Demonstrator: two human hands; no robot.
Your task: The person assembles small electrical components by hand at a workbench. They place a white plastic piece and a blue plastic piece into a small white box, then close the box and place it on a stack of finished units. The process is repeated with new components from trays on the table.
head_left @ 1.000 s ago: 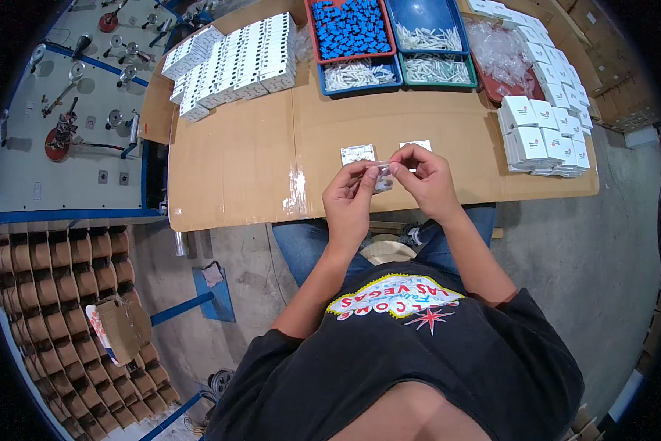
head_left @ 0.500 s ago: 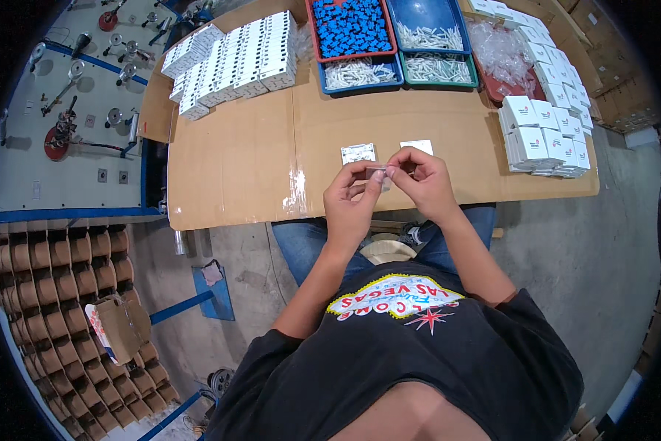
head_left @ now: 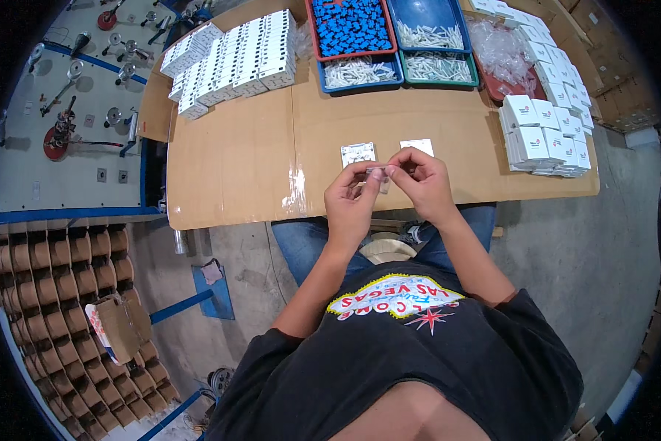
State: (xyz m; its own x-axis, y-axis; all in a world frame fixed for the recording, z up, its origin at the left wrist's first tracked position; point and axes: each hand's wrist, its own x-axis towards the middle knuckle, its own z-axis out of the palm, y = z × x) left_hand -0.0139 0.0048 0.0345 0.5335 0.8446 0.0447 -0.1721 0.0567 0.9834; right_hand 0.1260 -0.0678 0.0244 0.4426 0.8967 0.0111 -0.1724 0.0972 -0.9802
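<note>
Above the near edge of a table surface of brown cardboard, both bare hands are close together, almost in front of the person's body. Between their fingertips is a small bag of clear plastic — it hangs a little below the fingers, and what is inside is too small to tell. The left hand pinches the upper edge of this bag with the thumb and the forefinger, while its other fingers are bent. The right hand has thumb and forefinger pressed together at the same edge, just beside the left fingertips; its remaining fingers are curled, partly hidden.

Just beyond the left hand lies an open shallow white box with small white pieces in it. Just behind the right fingers there is a flat white rectangular piece, partly covered by the hand.

Farther away, at the far side, stand a red plastic tray full of small blue pieces, a blue plastic tray and a green plastic tray — the last two hold slim white pieces. Many white boxes stand in rows at the left, and stacked white square packets are at the right.
</note>
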